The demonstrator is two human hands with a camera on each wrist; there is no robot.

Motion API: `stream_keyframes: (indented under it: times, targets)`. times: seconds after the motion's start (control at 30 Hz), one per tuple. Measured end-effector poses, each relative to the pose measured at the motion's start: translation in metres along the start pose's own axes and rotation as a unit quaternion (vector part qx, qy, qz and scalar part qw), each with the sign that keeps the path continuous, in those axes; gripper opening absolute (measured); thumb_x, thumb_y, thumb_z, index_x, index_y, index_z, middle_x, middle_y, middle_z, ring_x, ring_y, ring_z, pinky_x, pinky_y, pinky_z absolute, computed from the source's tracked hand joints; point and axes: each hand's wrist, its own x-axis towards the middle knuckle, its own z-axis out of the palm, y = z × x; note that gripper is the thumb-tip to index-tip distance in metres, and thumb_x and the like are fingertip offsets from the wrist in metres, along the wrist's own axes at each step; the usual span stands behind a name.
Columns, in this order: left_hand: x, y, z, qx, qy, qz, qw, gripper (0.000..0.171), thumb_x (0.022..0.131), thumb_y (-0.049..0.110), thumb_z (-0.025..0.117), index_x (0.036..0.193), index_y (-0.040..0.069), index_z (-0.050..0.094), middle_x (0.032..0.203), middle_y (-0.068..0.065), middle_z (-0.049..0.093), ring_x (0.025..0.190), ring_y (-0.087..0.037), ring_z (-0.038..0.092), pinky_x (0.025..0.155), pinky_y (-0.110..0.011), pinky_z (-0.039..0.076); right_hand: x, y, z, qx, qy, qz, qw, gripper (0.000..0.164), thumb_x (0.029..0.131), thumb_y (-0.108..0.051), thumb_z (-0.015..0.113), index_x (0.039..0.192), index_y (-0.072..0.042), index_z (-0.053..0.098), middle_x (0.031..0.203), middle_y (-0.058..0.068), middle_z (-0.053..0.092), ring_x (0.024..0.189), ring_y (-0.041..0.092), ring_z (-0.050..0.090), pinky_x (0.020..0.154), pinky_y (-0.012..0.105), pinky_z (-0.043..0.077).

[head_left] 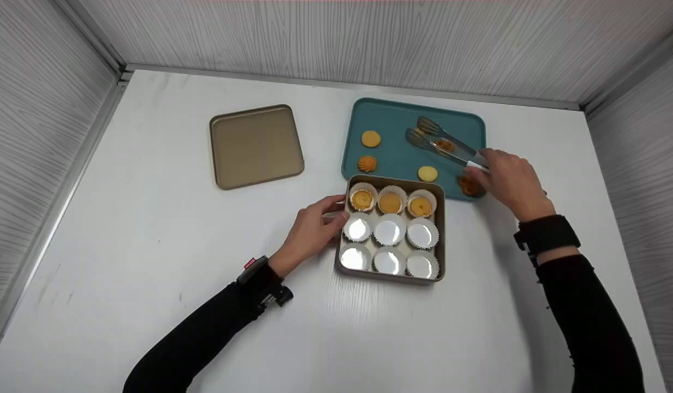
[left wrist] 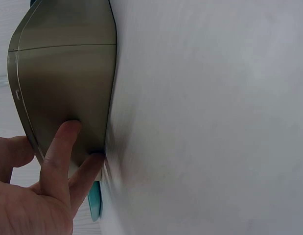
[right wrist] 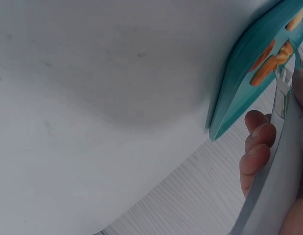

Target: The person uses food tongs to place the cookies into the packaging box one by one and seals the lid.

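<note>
My right hand [head_left: 511,177] grips a pair of tongs [right wrist: 268,181] by the pale handles. Their grey slotted heads are spread apart low over the teal tray [head_left: 393,114], with a browned cookie [head_left: 444,145] between the arms. My left hand [head_left: 314,226] rests against the left side of a square metal tin [head_left: 391,277]. In the left wrist view, extended fingers [left wrist: 58,156] press on the tin's outer wall. Three paper cups along the tin's far row hold round golden cookies [head_left: 390,203]; shiny bottoms show in the other cups [head_left: 389,232].
Two plain round cookies, one at the tray's left [head_left: 371,138], and a swirl cookie [head_left: 367,163] lie on the tray. A brown cookie [head_left: 470,185] sits near its right front corner, below my right hand. A gold-brown square lid [head_left: 257,147] lies to the left. Panels border the white table.
</note>
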Motion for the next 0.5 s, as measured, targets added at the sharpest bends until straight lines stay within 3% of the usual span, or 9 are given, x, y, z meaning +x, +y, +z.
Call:
stream_keyframes:
  times: [0.17,0.5]
  targets:
    - [0.000,0.000,0.000,-0.007,0.000,0.004,1.0000,0.047,0.104,0.022,0.063,0.148,0.005,0.056,0.136,-0.017,0.066,0.117,-0.027,0.069,0.090,-0.035,0.060,-0.005,0.001,0.007,-0.019,0.038,-0.034,0.999,0.046,0.099,-0.029,0.073,0.121,0.010,0.062,0.088,0.026,0.068,0.068,0.038,0.063,0.061,0.054,0.055]
    - [0.000,-0.002,0.000,0.004,0.002,0.003,1.0000,0.046,0.105,0.022,0.062,0.148,0.005,0.056,0.137,-0.017,0.066,0.118,-0.027,0.069,0.097,-0.037,0.057,-0.019,-0.003,0.010,-0.017,0.051,-0.032,0.998,0.045,0.100,-0.027,0.072,0.124,0.009,0.062,0.090,0.026,0.069,0.066,0.038,0.063,0.059,0.055,0.055]
